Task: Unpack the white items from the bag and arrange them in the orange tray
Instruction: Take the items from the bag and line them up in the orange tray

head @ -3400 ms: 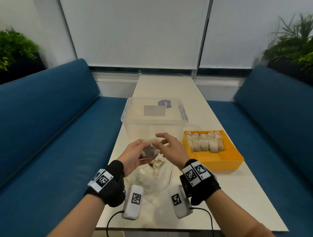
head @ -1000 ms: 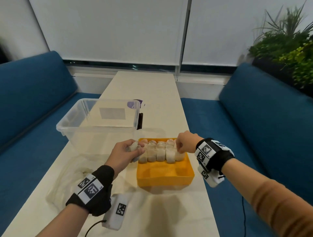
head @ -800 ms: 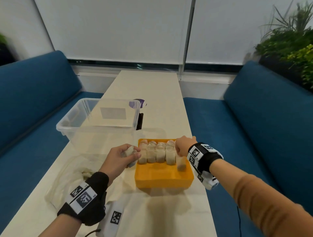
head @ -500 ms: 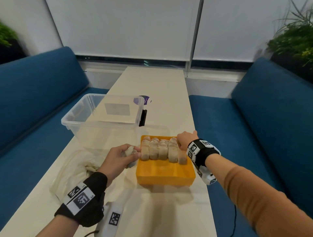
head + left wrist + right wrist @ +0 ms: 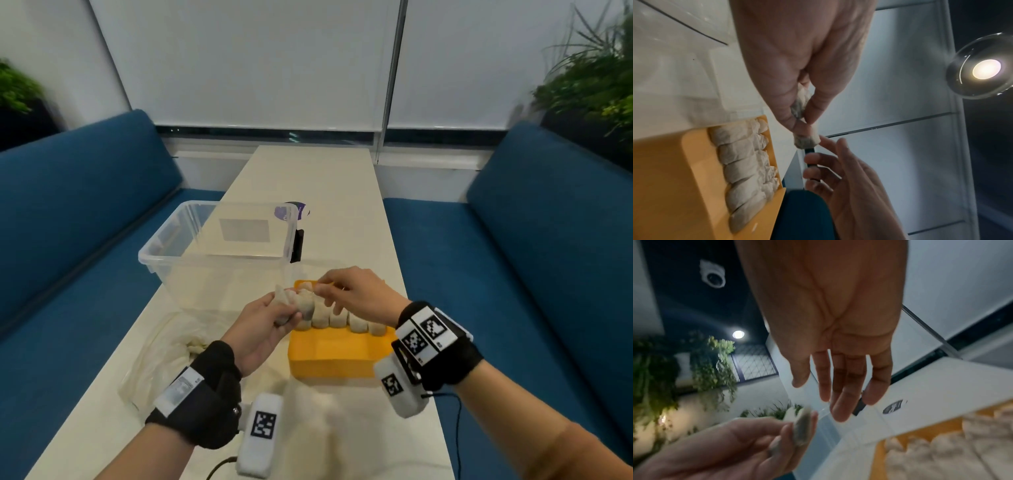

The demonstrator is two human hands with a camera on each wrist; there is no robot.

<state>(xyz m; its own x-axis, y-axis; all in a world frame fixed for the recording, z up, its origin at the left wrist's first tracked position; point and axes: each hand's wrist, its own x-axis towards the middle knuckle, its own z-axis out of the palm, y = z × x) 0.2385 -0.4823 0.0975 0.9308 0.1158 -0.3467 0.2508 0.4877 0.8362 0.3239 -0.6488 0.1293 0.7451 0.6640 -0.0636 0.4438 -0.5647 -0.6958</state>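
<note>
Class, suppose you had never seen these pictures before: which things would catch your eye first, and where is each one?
First, the orange tray at the table's right edge, with a row of white wrapped items along its far side. Just left of it, the left hand pinches one more white item, and the open right hand reaches toward it. Behind them stands a clear plastic bin.

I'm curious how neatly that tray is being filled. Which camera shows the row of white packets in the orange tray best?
The left wrist view: the row of white packets lies unobstructed along one wall of the orange tray. In the head view the hands cover part of the row. The right wrist view catches only a blurred corner.
</note>
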